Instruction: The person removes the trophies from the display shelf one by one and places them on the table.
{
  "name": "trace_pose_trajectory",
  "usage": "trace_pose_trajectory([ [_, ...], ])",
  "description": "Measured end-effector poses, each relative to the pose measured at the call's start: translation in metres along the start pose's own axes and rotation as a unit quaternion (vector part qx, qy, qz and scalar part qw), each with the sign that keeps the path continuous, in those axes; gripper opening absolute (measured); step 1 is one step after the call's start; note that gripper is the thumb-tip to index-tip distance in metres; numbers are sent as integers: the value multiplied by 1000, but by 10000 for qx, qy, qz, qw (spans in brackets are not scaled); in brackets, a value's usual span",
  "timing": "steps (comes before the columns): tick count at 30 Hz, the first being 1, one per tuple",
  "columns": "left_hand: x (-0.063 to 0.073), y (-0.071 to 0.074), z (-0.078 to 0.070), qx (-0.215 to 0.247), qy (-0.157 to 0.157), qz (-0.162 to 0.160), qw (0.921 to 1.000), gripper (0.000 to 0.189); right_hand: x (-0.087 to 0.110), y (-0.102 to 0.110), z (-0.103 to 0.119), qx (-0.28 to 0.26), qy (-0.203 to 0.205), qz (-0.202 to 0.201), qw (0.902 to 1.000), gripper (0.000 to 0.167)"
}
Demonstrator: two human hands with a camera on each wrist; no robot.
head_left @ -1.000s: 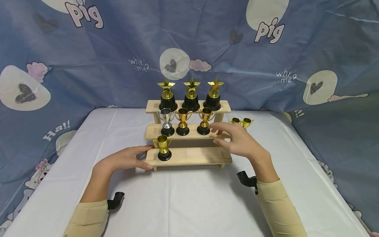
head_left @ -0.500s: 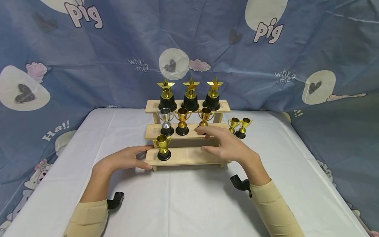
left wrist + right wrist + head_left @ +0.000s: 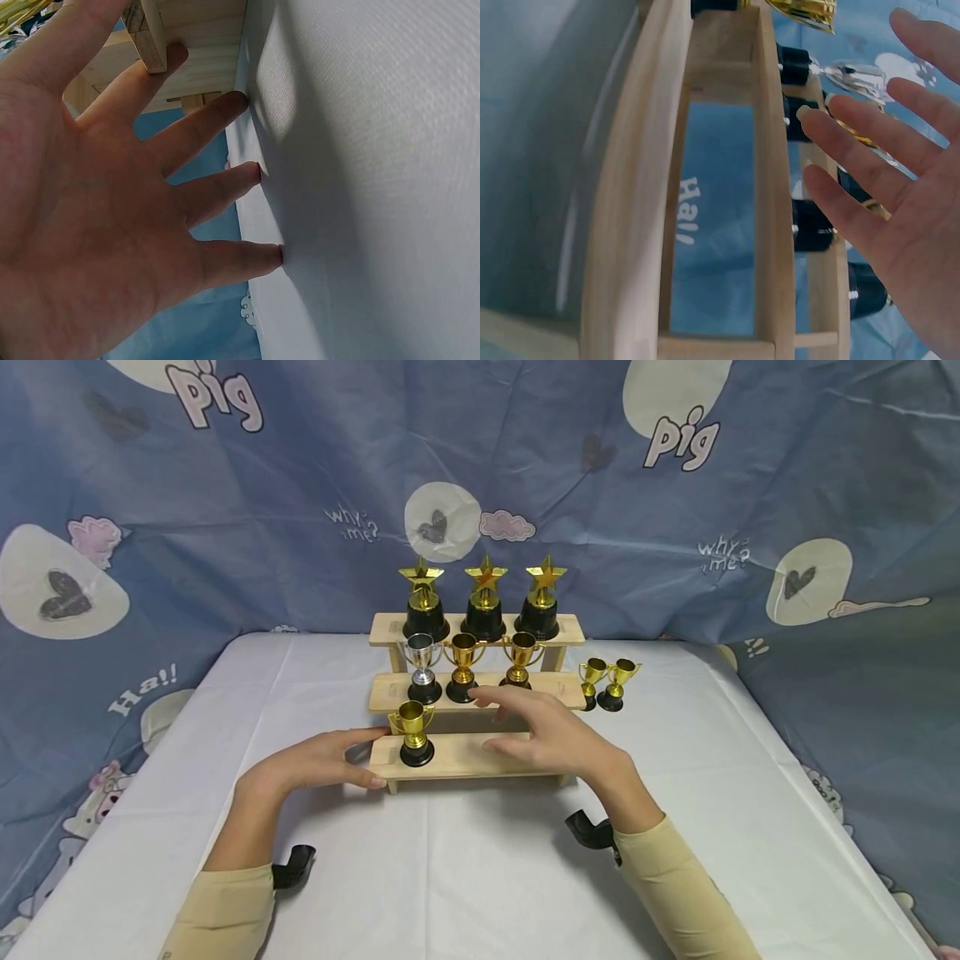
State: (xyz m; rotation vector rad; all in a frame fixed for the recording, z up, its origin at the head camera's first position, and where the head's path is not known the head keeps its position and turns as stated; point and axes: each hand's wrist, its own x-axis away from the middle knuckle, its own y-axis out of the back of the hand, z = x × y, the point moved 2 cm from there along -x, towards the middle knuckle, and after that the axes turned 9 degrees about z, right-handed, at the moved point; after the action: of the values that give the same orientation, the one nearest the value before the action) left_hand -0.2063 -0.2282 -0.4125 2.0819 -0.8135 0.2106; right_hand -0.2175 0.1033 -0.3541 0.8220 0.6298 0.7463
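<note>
A three-tier wooden stand (image 3: 465,758) sits mid-table. My left hand (image 3: 311,762) touches the left end of its lowest shelf, thumb at the front; in the left wrist view its fingers (image 3: 206,195) spread straight, tips at the tablecloth. A small gold trophy cup (image 3: 412,720) stands at the left of that shelf. My right hand (image 3: 555,731) hovers over the shelf's right half, fingers relaxed and holding nothing. On the middle shelf stand a silver cup (image 3: 422,653) and two darker gold cups (image 3: 463,653), the right one's base partly hidden by my right hand.
Three gold star trophies (image 3: 486,597) on black bases line the top shelf. Two more small gold cups (image 3: 617,681) stand on the white tablecloth (image 3: 450,877), right of the stand. A blue printed cloth (image 3: 300,485) hangs behind.
My right hand has moved left from the stand's right end, in front of the middle shelf, uncovering the two cups at the right. My left hand has stayed put.
</note>
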Motion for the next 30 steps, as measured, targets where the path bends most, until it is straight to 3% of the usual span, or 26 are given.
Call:
trace_pose_trajectory([
  [10, 2, 1, 4, -22, 69, -53, 10000, 91, -9, -11, 5, 28, -352, 212, 9991, 70],
  [22, 1, 1, 6, 65, 17, -48, 10000, 91, -22, -28, 8, 291, -80, 402, 9987, 77],
  [30, -2, 0, 2, -13, 46, 3, 10000, 90, -26, -31, 8, 356, -145, 403, 9984, 81],
])
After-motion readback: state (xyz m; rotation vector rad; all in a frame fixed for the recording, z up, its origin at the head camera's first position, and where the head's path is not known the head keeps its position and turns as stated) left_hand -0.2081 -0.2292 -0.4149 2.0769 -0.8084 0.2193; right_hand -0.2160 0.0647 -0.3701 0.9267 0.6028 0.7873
